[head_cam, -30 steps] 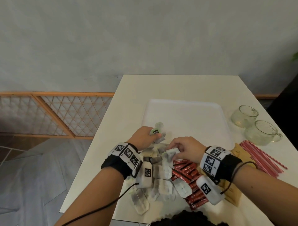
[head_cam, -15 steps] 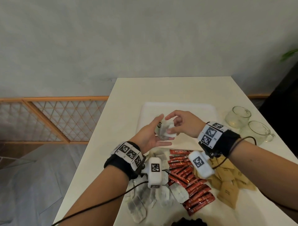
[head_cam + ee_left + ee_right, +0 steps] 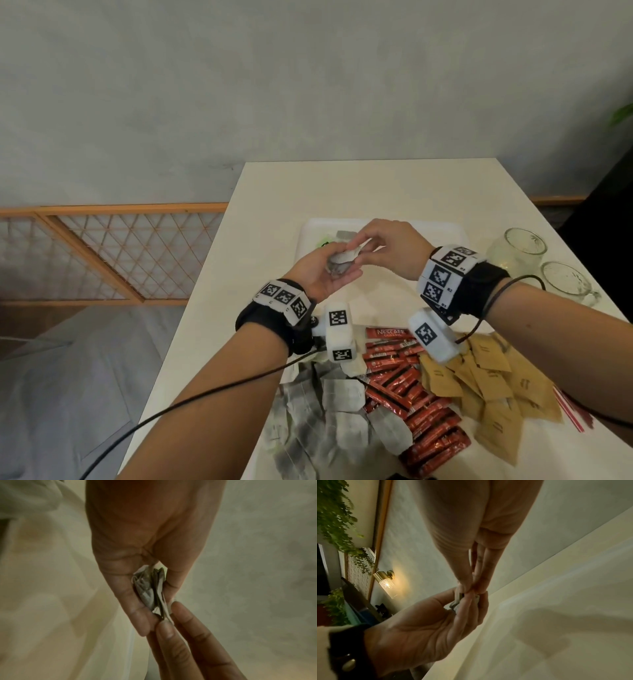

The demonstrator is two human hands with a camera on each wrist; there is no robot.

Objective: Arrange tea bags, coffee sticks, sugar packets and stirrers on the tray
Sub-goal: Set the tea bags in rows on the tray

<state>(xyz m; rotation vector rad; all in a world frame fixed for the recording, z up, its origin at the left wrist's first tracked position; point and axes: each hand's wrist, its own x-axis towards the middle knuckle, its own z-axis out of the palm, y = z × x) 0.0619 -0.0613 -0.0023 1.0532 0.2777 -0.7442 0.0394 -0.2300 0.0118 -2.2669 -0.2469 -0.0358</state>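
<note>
Left hand point(image 3: 320, 274): lying palm up above the near edge of the white tray point(image 3: 442, 229), cradling a small bunch of tea bags point(image 3: 339, 263) between thumb and curled fingers.
Right hand point(image 3: 390, 248): pinching the top of the same bunch with thumb and fingertips.
Table point(image 3: 359, 185): carrying loose heaps near the person: more tea bags point(image 3: 342, 397) on the left, red Nescafe coffee sticks point(image 3: 407, 387) in the middle, brown sugar packets point(image 3: 489, 380) on the right, red stirrers point(image 3: 572, 407) at the right edge.
Glass mugs point(image 3: 524, 246): two are standing right of the tray.
</note>
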